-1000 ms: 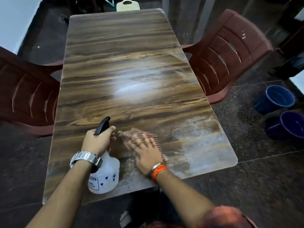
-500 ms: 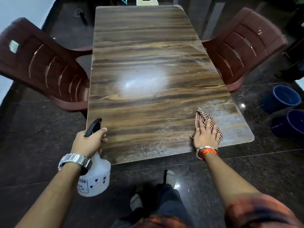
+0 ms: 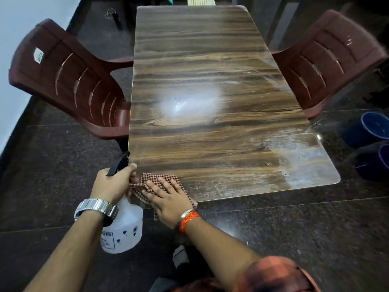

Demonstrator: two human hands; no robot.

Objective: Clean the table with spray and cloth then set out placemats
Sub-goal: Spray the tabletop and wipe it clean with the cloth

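Observation:
A long wood-grain table (image 3: 210, 81) stretches away from me, with a hazy wet patch near its front right corner. My left hand (image 3: 114, 182) grips the neck of a white spray bottle (image 3: 123, 226) with a black trigger, held just off the table's front left corner. My right hand (image 3: 168, 197) lies flat with fingers spread on a brown checked cloth (image 3: 155, 179), pressing it onto the table at the front left edge, right beside my left hand.
Maroon plastic chairs stand at the left (image 3: 67, 81) and right (image 3: 328, 60) sides of the table. A cream chair back (image 3: 201, 1) shows at the far end. A blue bucket (image 3: 370, 127) and a purple one (image 3: 376, 163) sit on the dark floor at the right.
My right hand has slid the cloth from the front right part of the table across to the front left corner. The left hand with the bottle has barely moved.

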